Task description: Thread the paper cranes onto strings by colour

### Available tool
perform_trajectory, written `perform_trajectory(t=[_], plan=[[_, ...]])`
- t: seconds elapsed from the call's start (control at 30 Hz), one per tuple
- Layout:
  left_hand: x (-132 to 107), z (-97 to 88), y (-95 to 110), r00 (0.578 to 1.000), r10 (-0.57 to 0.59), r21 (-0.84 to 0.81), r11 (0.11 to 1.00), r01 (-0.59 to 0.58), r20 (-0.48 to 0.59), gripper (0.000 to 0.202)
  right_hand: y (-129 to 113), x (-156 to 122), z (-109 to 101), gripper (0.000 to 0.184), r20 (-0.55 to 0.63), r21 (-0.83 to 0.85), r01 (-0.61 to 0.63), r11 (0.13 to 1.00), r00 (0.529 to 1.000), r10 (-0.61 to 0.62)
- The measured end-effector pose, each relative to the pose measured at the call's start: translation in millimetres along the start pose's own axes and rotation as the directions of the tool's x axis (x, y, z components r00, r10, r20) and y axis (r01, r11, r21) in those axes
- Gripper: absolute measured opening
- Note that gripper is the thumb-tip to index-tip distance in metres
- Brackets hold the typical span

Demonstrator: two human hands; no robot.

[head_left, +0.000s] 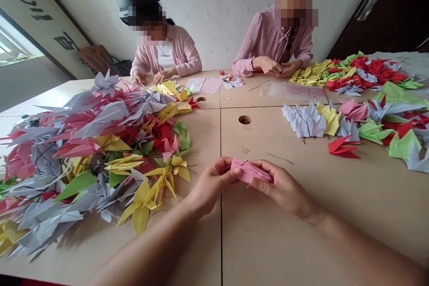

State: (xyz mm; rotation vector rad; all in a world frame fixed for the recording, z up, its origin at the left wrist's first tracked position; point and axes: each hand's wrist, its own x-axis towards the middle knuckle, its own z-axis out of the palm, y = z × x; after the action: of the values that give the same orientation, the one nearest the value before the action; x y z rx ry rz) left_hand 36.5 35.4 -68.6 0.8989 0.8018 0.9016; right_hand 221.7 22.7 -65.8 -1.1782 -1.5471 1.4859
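Between my two hands is a small stack of folded pink paper (251, 172), with a dark thread lying across its top. My left hand (216, 183) grips its left end, thumb on top. Around the right end, my right hand (283, 185) is closed with the thumb along the near side. The stack is held just over the table, over the right side of the seam. A loose dark thread (280, 158) lies on the tabletop beyond my right hand. The undersides of my fingers are hidden.
A large heap of folded paper cranes (100, 143) covers the left. More cranes (368, 120) lie at the right. Across the table (321, 241) sit two people in pink shirts, hands at work. A cable hole (245, 119) and a plastic sheet (295, 92) are ahead.
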Motion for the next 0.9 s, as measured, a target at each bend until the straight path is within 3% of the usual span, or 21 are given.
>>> perform_trajectory(t=[0.27, 0.53, 0.7, 0.9], plan=[[-1.1, -0.7, 3.6, 1.0, -0.009, 0.281, 0.96, 0.01, -0.005, 0.031, 1.4, 2.7, -2.2, 0.025, -0.091, -0.09, -0.017, 0.996, 0.996, 0.009], [-7.4, 0.4, 12.0, 0.973, -0.139, 0.006, 0.99, 0.14, 0.184, 0.028, -7.8, -7.0, -10.0, 0.029, 0.157, 0.21, -0.07, 0.975, 0.987, 0.037], [-4.3, -1.7, 12.5, 0.979, -0.167, -0.005, 0.986, 0.169, 0.119, 0.028, -6.8, -2.5, -4.8, 0.032, 0.06, 0.246, -0.088, 0.965, 0.995, 0.076], [-2.1, -2.1, 7.4, 0.949, -0.295, -0.131, 0.943, 0.308, 0.109, 0.026, 2.4, 5.2, -5.9, 0.027, 0.004, 0.445, -0.14, 0.885, 0.988, 0.154]])
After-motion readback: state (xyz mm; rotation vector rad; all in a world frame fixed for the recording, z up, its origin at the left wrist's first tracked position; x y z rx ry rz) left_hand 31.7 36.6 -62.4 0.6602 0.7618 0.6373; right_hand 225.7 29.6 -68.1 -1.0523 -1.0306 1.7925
